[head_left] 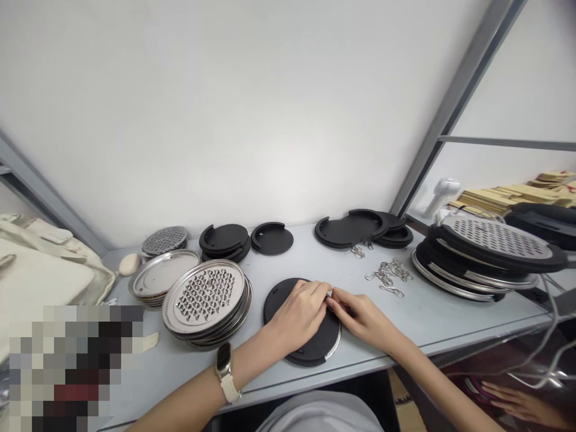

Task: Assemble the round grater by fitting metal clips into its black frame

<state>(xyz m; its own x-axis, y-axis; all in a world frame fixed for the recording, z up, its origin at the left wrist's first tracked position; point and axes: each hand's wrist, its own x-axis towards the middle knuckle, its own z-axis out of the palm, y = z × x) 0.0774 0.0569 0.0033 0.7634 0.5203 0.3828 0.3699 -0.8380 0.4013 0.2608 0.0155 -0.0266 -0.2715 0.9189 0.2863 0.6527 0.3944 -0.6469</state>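
Observation:
In front of me a black round holder (pixel 317 339) lies face down on the bench, with a strip of silver metal rim showing at its lower right edge. My left hand (pixel 302 315) rests over it, fingers bent and closed at its right side. There my right hand (pixel 360 315) meets it, thumb and fingertips pinched together. A small shiny bit shows between the fingertips, too hidden to name. Behind the right hand lies a loose heap of wire clips (pixel 386 271). Left of the holder stands a stack of round metal grater plates (pixel 207 297).
Plain metal discs (pixel 166 275) and black holders (pixel 225 240) stand in piles along the wall. More black holders (pixel 351 229) are at the back right. A tall stack of assembled graters (pixel 490 255) stands right. A cream bag (pixel 49 270) lies left. Another person's hand (pixel 517 402) shows lower right.

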